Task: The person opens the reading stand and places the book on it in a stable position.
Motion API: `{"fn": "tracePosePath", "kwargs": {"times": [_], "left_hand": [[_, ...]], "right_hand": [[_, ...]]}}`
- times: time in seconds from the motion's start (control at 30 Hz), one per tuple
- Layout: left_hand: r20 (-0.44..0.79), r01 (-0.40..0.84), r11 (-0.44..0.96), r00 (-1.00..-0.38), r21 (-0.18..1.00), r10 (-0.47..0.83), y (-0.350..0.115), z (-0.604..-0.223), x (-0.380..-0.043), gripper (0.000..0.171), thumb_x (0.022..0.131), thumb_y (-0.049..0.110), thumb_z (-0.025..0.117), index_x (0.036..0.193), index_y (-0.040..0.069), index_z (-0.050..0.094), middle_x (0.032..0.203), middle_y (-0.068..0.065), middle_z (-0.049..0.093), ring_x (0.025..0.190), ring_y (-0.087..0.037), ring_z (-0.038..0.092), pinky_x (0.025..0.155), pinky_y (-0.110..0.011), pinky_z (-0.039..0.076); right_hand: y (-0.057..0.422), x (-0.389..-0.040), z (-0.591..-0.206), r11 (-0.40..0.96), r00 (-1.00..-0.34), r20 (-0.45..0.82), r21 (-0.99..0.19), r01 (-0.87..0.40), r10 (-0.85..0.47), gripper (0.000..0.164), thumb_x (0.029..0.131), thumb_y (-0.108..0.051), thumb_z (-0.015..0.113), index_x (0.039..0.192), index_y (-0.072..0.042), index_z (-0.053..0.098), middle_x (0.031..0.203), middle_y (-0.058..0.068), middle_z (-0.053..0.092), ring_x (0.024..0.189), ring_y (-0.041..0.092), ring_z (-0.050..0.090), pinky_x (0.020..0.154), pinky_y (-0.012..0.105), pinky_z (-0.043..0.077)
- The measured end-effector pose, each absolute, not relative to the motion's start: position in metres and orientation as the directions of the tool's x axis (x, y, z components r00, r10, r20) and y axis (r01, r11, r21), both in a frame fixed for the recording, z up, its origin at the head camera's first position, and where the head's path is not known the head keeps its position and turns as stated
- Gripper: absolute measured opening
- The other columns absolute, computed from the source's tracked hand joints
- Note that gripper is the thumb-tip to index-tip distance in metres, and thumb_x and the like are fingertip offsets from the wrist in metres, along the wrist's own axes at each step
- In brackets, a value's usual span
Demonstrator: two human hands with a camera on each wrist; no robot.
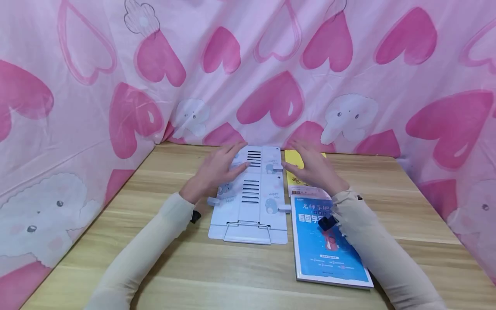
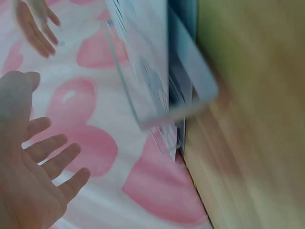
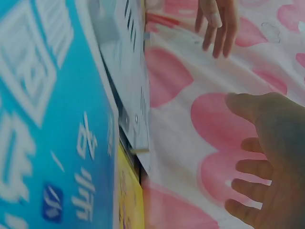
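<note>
A pale blue folding book stand (image 1: 228, 217) printed with penguins lies on the wooden table, with rows of slots down its middle, small clips at its sides and a wire-framed flap at the near end. My left hand (image 1: 217, 170) hovers by its upper left side, fingers spread and holding nothing. Over on the other side, my right hand (image 1: 315, 170) is raised above the yellow book (image 1: 293, 160), its thumb toward the stand's right edge. Both wrist views show the left hand (image 2: 38, 176) and right hand (image 3: 271, 162) with extended fingers, apart from the stand.
Right of the stand lies a thick blue book (image 1: 321, 262) with white lettering, partly under the right forearm. Its far end meets the yellow book. A pink heart-patterned cloth (image 1: 267, 26) hangs behind and on both sides of the table (image 1: 217, 275).
</note>
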State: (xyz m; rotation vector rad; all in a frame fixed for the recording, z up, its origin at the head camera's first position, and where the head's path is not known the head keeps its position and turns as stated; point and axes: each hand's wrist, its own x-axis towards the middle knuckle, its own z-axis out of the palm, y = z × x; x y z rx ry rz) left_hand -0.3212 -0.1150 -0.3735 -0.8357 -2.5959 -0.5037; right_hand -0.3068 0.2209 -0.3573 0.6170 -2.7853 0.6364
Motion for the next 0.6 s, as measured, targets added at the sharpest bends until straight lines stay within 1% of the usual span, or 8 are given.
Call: {"fn": "tracePosePath", "kwargs": {"times": [0.13, 0.23, 0.33, 0.4, 0.47, 0.53, 0.6], "left_hand": [[0.397, 0.617, 0.746, -0.768, 0.250, 0.502, -0.116, -0.378, -0.308, 0.067, 0.105, 0.049, 0.067, 0.164, 0.024, 0.045, 0.165, -0.005, 0.054, 0.144, -0.028, 0.060, 0.117, -0.049, 0.055], [0.361, 0.631, 0.735, -0.765, 0.249, 0.534, -0.117, -0.382, -0.299, 0.063, 0.106, 0.047, 0.066, 0.161, 0.022, 0.049, 0.162, -0.007, 0.056, 0.146, -0.028, 0.060, 0.119, -0.049, 0.053], [0.318, 0.636, 0.725, -0.767, 0.264, 0.557, -0.118, -0.386, -0.291, 0.057, 0.106, 0.043, 0.068, 0.157, 0.022, 0.054, 0.158, -0.006, 0.061, 0.144, -0.027, 0.061, 0.117, -0.048, 0.054], [0.289, 0.633, 0.721, -0.773, 0.282, 0.565, -0.119, -0.387, -0.286, 0.052, 0.105, 0.040, 0.070, 0.153, 0.022, 0.059, 0.154, -0.006, 0.064, 0.142, -0.026, 0.063, 0.115, -0.048, 0.056], [0.259, 0.634, 0.711, -0.773, 0.305, 0.579, -0.120, -0.387, -0.281, 0.047, 0.105, 0.036, 0.072, 0.148, 0.020, 0.064, 0.150, -0.005, 0.067, 0.139, -0.025, 0.065, 0.113, -0.047, 0.057], [0.224, 0.642, 0.695, -0.765, 0.323, 0.603, -0.121, -0.387, -0.277, 0.042, 0.105, 0.033, 0.072, 0.144, 0.019, 0.069, 0.145, -0.004, 0.070, 0.135, -0.024, 0.067, 0.112, -0.046, 0.059], [0.178, 0.654, 0.668, -0.749, 0.354, 0.639, -0.121, -0.387, -0.274, 0.037, 0.105, 0.031, 0.073, 0.140, 0.016, 0.072, 0.138, -0.002, 0.074, 0.127, -0.019, 0.070, 0.110, -0.042, 0.060]], "right_hand": [[0.212, -0.298, -0.360, 0.775, -0.881, 0.265, -0.422, -0.471, -0.392, 0.074, 0.101, -0.044, 0.076, 0.165, -0.026, 0.044, 0.169, 0.004, 0.048, 0.159, 0.032, 0.042, 0.122, 0.063, 0.046], [0.206, -0.289, -0.361, 0.754, -0.873, 0.236, -0.440, -0.488, -0.428, 0.068, 0.101, -0.041, 0.076, 0.161, -0.021, 0.050, 0.165, 0.005, 0.053, 0.155, 0.032, 0.048, 0.123, 0.060, 0.046], [0.199, -0.279, -0.362, 0.734, -0.860, 0.198, -0.454, -0.506, -0.471, 0.059, 0.100, -0.040, 0.077, 0.153, -0.019, 0.060, 0.157, 0.005, 0.061, 0.148, 0.032, 0.055, 0.119, 0.058, 0.052], [0.193, -0.273, -0.363, 0.716, -0.846, 0.168, -0.466, -0.521, -0.506, 0.053, 0.099, -0.039, 0.079, 0.145, -0.017, 0.066, 0.148, 0.005, 0.066, 0.139, 0.031, 0.061, 0.113, 0.055, 0.057], [0.188, -0.267, -0.364, 0.696, -0.826, 0.131, -0.477, -0.537, -0.548, 0.045, 0.099, -0.038, 0.079, 0.138, -0.015, 0.072, 0.137, 0.004, 0.072, 0.126, 0.026, 0.067, 0.105, 0.048, 0.062], [0.184, -0.261, -0.365, 0.672, -0.799, 0.094, -0.488, -0.557, -0.593, 0.038, 0.099, -0.035, 0.080, 0.131, -0.013, 0.076, 0.126, 0.001, 0.075, 0.114, 0.020, 0.069, 0.097, 0.041, 0.064], [0.179, -0.256, -0.367, 0.654, -0.771, 0.057, -0.493, -0.574, -0.634, 0.028, 0.099, -0.031, 0.081, 0.122, -0.014, 0.079, 0.114, -0.002, 0.077, 0.101, 0.014, 0.069, 0.089, 0.033, 0.064]]}}
